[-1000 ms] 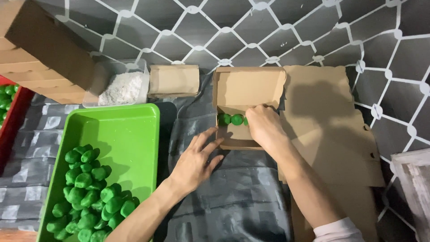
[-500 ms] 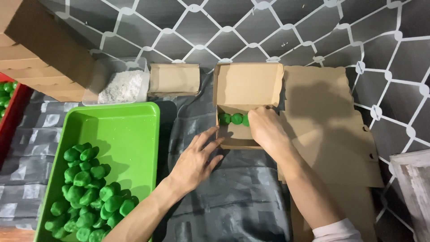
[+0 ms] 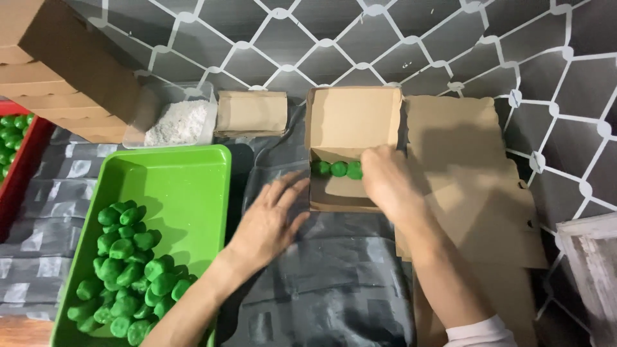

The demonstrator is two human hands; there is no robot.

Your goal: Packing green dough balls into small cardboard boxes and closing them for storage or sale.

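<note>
Dark wall behind, grey with a white diamond lattice. The counter is covered by a dark sheet patterned with grey blocks.

One open box at centre, lid flap raised against the wall. Inside, along its back edge, a row of balls: three green ones visible; any more are hidden by the right hand.

Right hand reaches into the box from the right, fingers curled down at the end of the row. Whether it holds a ball cannot be told; the fingertips are out of sight.

Left hand lies flat on the sheet, palm down, fingers spread and empty, fingertips just beside the box's left wall.

One green tray to the left, near the left hand. A heap of green balls fills its near half, too many and too overlapped to count; the far half is bare.

Behind the tray: one clear tub of white powder, and beside it one small closed box.

Far left, a stack of flat cardboard, at least four layers. Below it one red tray edge with more green balls, cut off by the frame.

Right of the open box, flat cardboard sheets overlap; count unclear. One pale wooden frame at the right edge.
</note>
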